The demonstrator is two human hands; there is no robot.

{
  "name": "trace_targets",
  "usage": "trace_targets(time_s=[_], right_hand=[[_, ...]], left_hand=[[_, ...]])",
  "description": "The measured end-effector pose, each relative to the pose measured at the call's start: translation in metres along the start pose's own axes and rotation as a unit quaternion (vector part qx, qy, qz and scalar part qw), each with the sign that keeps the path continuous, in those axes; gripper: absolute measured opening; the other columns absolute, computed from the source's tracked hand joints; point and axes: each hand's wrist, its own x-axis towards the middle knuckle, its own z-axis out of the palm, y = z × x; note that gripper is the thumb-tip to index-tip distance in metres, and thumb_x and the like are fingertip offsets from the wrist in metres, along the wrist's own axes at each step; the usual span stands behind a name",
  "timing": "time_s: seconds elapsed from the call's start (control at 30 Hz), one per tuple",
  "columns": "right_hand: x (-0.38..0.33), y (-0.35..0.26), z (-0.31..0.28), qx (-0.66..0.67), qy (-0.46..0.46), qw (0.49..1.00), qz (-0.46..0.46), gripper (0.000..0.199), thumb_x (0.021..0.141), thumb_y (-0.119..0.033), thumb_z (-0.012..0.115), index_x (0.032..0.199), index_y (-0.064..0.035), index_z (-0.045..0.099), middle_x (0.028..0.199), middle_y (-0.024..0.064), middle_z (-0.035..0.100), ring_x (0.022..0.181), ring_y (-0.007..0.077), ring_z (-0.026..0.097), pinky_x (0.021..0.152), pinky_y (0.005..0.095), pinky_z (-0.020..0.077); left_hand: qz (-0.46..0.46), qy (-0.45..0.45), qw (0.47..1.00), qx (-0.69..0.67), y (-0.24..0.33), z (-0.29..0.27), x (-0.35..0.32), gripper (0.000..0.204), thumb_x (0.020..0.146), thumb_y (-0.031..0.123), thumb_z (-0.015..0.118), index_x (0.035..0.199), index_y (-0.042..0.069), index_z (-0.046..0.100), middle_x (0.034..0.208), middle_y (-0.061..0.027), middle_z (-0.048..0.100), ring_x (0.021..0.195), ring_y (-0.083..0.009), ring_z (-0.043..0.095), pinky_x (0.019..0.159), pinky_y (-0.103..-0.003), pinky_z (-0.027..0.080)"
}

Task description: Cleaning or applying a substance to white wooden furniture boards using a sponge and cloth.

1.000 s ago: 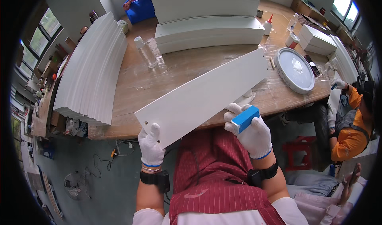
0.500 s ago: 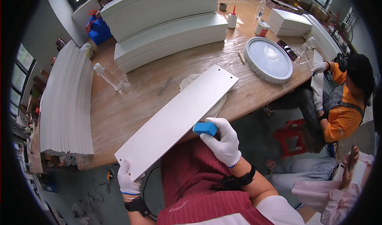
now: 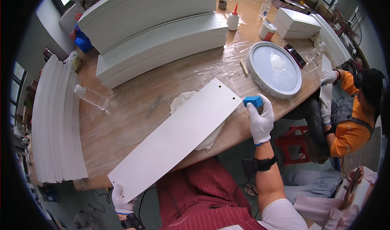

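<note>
A long white board (image 3: 174, 136) with small holes near its ends lies slantwise across the table's front edge. Its near left corner is in my left hand (image 3: 122, 199), gloved in white, with the fingers closed round the end. In my gloved right hand (image 3: 262, 120) I pinch a small blue block (image 3: 253, 101), which looks like a sanding sponge. That block is right beside the board's far right corner, by one of the holes; whether it touches the board I cannot tell. A crumpled white cloth (image 3: 210, 139) lies partly hidden beneath the board.
Tall stacks of white boards (image 3: 162, 47) stand at the back, more boards (image 3: 57, 124) at the left. A clear bottle (image 3: 91, 96) lies near them. Right of the board is a round lid (image 3: 274, 69) with white paste. A co-worker (image 3: 351, 112) sits at the right, near a red stool (image 3: 294, 144).
My right hand has carried the blue block from the middle of the board's near edge to its far right end. The near end of the board and my left hand have shifted down and left.
</note>
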Motion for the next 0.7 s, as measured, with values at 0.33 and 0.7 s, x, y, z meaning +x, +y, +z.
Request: trace_targets(time_s=[0.33,0.7], right_hand=[[0.016,-0.011,0.000,-0.080,-0.106,0.990,-0.048,0.038,0.084,-0.006,0.077,0.119,-0.0013,0.064,0.105,0.0082,0.066,0.092,0.0163,0.065,0.083,0.0294,0.0526],[0.117,0.047,-0.074,-0.480,-0.033,0.867,-0.126,0.051,0.085,-0.023,0.075,0.128,-0.0012,0.060,0.127,0.0201,0.059,0.117,0.0355,0.057,0.103,0.0447,0.0443]], left_hand=[[0.020,-0.105,0.994,0.038,0.004,-0.013,0.007,0.056,0.098,0.027,0.060,0.142,-0.003,0.042,0.132,-0.0195,0.059,0.113,-0.0329,0.066,0.089,-0.046,0.059],[0.125,-0.121,0.981,0.087,0.002,0.021,0.010,0.066,0.092,0.026,0.071,0.142,-0.005,0.042,0.135,-0.0168,0.057,0.119,-0.0301,0.061,0.102,-0.044,0.051]])
